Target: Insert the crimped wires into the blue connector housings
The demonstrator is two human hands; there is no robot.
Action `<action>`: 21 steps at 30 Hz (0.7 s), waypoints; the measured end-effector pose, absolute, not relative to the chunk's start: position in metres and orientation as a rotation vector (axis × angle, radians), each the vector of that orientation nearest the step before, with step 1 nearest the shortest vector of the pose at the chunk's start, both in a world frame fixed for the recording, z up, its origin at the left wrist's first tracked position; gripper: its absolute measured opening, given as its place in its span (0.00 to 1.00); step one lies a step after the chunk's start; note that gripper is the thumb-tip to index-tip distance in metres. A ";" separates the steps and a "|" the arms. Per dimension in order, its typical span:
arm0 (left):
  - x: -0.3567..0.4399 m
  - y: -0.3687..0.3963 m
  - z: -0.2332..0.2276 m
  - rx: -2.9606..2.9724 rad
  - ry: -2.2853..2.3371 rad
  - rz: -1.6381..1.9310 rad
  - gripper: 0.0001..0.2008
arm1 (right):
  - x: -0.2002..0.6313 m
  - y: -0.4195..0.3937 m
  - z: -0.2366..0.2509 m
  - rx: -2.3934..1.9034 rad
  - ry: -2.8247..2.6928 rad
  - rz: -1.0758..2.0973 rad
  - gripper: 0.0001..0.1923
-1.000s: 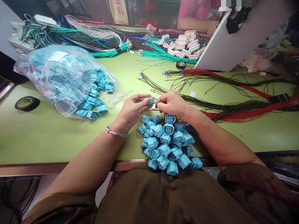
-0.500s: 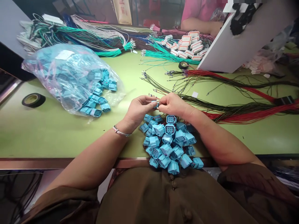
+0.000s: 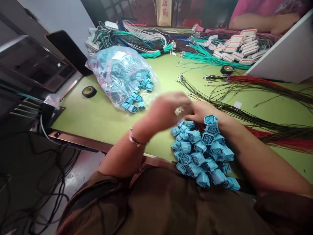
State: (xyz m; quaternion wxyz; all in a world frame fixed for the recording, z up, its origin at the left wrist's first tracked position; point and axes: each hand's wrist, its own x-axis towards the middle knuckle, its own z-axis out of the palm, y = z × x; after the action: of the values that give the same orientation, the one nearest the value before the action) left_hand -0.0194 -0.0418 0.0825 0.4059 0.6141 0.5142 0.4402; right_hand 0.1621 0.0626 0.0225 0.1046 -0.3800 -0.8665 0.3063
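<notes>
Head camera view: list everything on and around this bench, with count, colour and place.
blue connectors: a heap, too many to count, near table edge between the forearms
plastic bag: one, clear, full of blue connectors, left of centre
tape rolls: two, black, one left of the bag, one far right by the teal wires
teal wires: a bundle, far side
white connectors: a cluster, white with red, far right
dark and red wires: bundles, right side
table: one, green top
other person's arm: one, far edge, pink sleeve
left hand: blurred, meeting the right above the heap
right hand: partly hidden behind the left
</notes>
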 end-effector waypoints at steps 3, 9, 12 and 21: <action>-0.083 -0.019 0.070 1.378 1.899 1.095 0.17 | 0.161 0.063 0.020 -1.143 -2.799 0.729 0.04; -0.121 0.006 0.045 1.682 2.255 0.307 0.18 | 0.166 0.063 0.011 -1.336 -2.384 0.596 0.06; -0.109 0.002 0.051 1.783 2.273 0.155 0.09 | 0.169 0.063 0.007 -1.351 -2.144 0.732 0.05; -0.056 0.002 0.060 1.251 1.469 1.127 0.13 | 0.171 0.058 0.022 -1.253 -1.751 1.220 0.06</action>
State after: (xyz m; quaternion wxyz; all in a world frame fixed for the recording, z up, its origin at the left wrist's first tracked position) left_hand -0.0559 0.0018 0.0599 0.4380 0.5031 0.5911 0.4535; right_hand 0.1709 0.0576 0.0224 0.3272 -0.4784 -0.6687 0.4657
